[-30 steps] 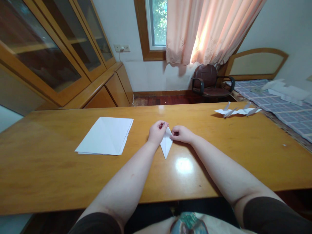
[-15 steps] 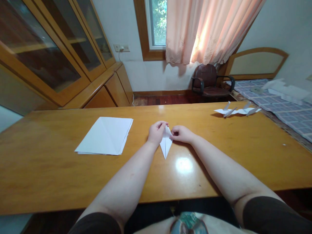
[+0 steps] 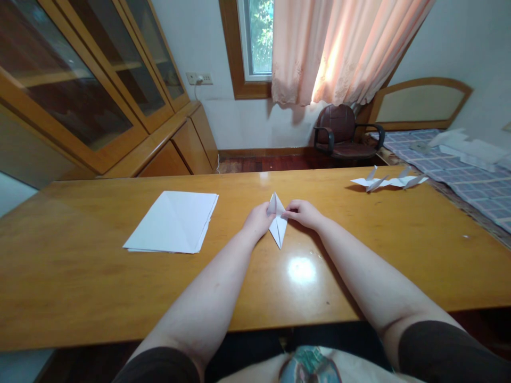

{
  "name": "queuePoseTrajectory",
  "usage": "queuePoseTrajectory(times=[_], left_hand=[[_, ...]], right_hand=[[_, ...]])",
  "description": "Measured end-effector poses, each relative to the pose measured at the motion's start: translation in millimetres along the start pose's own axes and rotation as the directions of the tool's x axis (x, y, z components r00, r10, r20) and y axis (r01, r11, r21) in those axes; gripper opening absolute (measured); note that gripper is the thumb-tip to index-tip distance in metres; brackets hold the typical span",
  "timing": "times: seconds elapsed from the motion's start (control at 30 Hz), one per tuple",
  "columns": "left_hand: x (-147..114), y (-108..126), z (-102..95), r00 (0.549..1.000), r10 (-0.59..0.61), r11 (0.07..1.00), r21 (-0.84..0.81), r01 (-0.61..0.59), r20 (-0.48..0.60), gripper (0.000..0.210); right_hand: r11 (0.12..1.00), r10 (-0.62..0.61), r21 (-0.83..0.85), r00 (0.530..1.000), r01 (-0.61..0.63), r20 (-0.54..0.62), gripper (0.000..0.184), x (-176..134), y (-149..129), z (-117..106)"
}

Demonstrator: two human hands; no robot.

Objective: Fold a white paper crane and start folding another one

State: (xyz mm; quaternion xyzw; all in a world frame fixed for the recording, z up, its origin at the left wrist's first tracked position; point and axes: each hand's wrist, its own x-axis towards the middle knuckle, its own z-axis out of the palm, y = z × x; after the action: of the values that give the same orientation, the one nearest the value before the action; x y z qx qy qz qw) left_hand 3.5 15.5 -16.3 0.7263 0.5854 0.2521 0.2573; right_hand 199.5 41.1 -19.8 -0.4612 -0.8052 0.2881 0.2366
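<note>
A white sheet of paper folded into a narrow diamond, the folded paper [image 3: 279, 229], is between my two hands over the wooden table. It has a crease down its middle, and one point faces me. My left hand [image 3: 258, 221] grips its left edge, fingers closed on it. On the opposite side, my right hand [image 3: 305, 214] pinches the right corner between thumb and fingertips. To the left lies a stack of white paper sheets [image 3: 173, 223], diagonally creased on top.
Folded paper cranes [image 3: 387, 182] stand at the far right of the table [image 3: 80, 287]. Small bits lie on the tabletop near my right forearm. Beyond are a brown armchair [image 3: 339, 130], a bed [image 3: 471, 159] and a glass-fronted cabinet [image 3: 143, 143].
The folded paper has shifted slightly up and right. My left hand has slid down from its top point to its left side. My right hand still pinches the right corner.
</note>
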Motion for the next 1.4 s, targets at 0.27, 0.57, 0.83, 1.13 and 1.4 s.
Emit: queuePoseTrajectory(times=[0.27, 0.57, 0.83, 1.13, 1.4], left_hand=[[-1, 0, 0.4, 0.998, 0.068, 0.998, 0.001, -0.068, -0.002, 0.039], [-3, 7, 0.2, 1.0, 0.025, 0.999, -0.04, -0.025, 0.002, 0.035], [-6, 9, 1.1, 0.995, 0.051, 0.998, -0.045, -0.047, 0.082, 0.046], [-6, 10, 3.1, 0.992, 0.103, 0.988, -0.126, -0.093, 0.078, 0.039], [-11, 16, 1.5, 0.976, 0.153, 0.982, -0.14, -0.131, 0.158, 0.049]], right_hand=[[0.997, 0.075, -0.012, 0.996, -0.075, -0.055, 0.02, 2, 0, 3], [0.998, 0.062, 0.026, 0.997, -0.061, -0.046, 0.028, -2, -3, 5], [0.952, 0.086, 0.302, 0.991, -0.052, -0.1, 0.028, -2, -6, 3], [0.921, 0.191, 0.36, 0.979, -0.15, -0.079, 0.031, -4, -14, 6], [0.889, 0.169, 0.442, 0.983, -0.122, -0.068, 0.032, -1, -11, 7]])
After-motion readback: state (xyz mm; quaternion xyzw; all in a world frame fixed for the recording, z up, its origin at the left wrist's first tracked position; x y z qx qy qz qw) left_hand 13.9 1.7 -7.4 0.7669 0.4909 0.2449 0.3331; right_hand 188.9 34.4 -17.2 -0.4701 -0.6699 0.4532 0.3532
